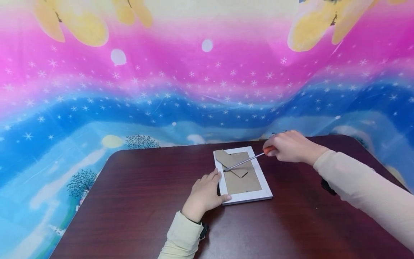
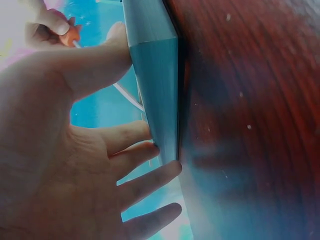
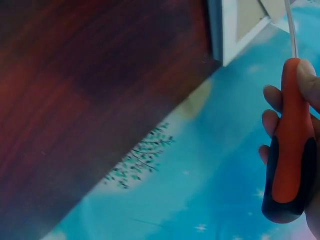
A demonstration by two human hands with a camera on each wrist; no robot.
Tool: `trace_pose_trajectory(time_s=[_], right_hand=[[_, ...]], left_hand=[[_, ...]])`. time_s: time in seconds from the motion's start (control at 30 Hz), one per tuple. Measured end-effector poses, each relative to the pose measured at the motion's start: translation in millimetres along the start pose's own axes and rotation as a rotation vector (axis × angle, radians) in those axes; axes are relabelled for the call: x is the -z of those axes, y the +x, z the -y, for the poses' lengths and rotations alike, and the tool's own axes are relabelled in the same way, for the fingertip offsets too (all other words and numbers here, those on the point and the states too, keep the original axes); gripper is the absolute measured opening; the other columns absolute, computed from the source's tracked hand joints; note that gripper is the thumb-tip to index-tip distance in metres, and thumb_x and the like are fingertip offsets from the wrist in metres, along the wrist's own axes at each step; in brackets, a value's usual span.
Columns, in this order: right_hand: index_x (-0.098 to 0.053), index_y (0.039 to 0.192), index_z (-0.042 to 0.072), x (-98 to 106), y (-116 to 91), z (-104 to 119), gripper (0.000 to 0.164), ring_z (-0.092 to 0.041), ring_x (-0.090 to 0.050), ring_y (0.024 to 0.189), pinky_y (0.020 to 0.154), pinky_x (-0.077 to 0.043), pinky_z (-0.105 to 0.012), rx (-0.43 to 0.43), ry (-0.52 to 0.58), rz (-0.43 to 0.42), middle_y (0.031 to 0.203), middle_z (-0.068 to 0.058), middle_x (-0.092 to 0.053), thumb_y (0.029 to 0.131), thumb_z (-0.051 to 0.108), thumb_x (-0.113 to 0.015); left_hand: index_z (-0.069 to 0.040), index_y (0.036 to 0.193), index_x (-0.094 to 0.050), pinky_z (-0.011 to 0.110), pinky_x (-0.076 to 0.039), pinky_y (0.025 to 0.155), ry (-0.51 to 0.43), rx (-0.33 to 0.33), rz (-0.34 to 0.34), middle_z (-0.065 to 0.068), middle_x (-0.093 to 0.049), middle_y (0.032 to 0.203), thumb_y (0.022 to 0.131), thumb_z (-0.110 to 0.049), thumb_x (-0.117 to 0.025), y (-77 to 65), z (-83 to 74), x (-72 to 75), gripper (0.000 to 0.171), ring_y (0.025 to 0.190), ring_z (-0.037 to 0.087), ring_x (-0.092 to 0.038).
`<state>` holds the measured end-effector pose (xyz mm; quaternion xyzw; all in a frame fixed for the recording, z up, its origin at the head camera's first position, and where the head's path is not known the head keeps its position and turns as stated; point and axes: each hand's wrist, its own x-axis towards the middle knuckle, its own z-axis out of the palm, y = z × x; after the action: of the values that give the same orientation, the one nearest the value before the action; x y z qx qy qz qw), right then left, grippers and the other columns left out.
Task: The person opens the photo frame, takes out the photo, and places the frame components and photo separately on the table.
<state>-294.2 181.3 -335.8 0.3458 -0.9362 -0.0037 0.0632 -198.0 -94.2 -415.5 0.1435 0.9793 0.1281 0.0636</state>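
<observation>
A picture frame (image 1: 266, 185) with a white border lies back side up on the table, its brown backing board (image 1: 244, 185) showing. On the board is a brown stand flap (image 1: 233, 162), angled across it. My right hand (image 1: 292, 147) grips the orange and black handle of a screwdriver (image 3: 292, 145). The metal shaft slants down to the left, its tip at the inner left edge of the frame. My left hand (image 1: 205, 192) rests against the frame's left side, thumb on the near corner. In the left wrist view its fingers are spread and fairly straight along the frame's side.
The dark red-brown table (image 1: 145, 201) has a glossy wood grain. Behind it hangs a pink and blue cloth (image 1: 181, 79) printed with snowflakes and butterflies, reaching down past the table's far and left edges.
</observation>
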Motion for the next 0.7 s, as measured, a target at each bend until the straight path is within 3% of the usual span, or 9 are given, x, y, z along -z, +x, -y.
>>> trace_pose_trajectory(time_s=[0.2,0.5,0.57,0.63,0.7], right_hand=[[-0.065,0.074,0.024,-3,0,2,0.014,-0.007,-0.043,0.053,0.047,-0.039,-0.027,0.027,-0.003,-0.008,0.060,0.012,-0.055,0.078,0.011,-0.067],[-0.066,0.063,0.016,34,14,37,0.011,-0.007,-0.041,0.043,0.039,-0.039,-0.026,0.197,-0.223,-0.102,0.056,0.004,-0.064,0.067,0.005,-0.066],[-0.065,0.060,0.015,41,17,46,0.011,-0.008,-0.036,0.041,0.036,-0.037,-0.026,0.228,-0.272,-0.110,0.051,0.003,-0.062,0.064,0.005,-0.064],[-0.056,0.051,0.016,48,21,56,0.019,-0.009,-0.027,0.041,0.036,-0.028,-0.025,0.262,-0.314,-0.124,0.043,0.006,-0.048,0.062,0.002,-0.062],[-0.045,0.045,0.017,54,24,65,0.026,-0.010,-0.022,0.043,0.035,-0.028,-0.026,0.295,-0.360,-0.137,0.041,0.007,-0.034,0.060,0.001,-0.060]], left_hand=[[-0.008,0.144,-0.040,0.051,-0.041,0.105,-0.014,-0.009,-0.002,0.009,-0.034,0.155,0.080,-0.054,-0.061,-1.1,0.6,-0.2,0.081,0.132,0.031,-0.040],[-0.008,0.144,-0.039,0.052,-0.041,0.105,-0.029,-0.016,-0.002,0.010,-0.033,0.155,0.081,-0.054,-0.061,-0.5,1.3,0.1,0.081,0.132,0.031,-0.041],[-0.008,0.144,-0.039,0.052,-0.040,0.105,-0.032,-0.016,0.000,0.009,-0.033,0.155,0.081,-0.054,-0.061,0.1,1.5,-0.6,0.081,0.132,0.032,-0.041],[-0.009,0.144,-0.038,0.052,-0.040,0.106,-0.033,-0.015,0.003,0.009,-0.032,0.156,0.081,-0.054,-0.061,0.4,1.9,-1.2,0.081,0.133,0.032,-0.040],[-0.009,0.144,-0.038,0.053,-0.040,0.106,-0.038,-0.015,0.003,0.010,-0.032,0.156,0.081,-0.054,-0.061,0.5,2.3,-1.4,0.081,0.133,0.032,-0.040]])
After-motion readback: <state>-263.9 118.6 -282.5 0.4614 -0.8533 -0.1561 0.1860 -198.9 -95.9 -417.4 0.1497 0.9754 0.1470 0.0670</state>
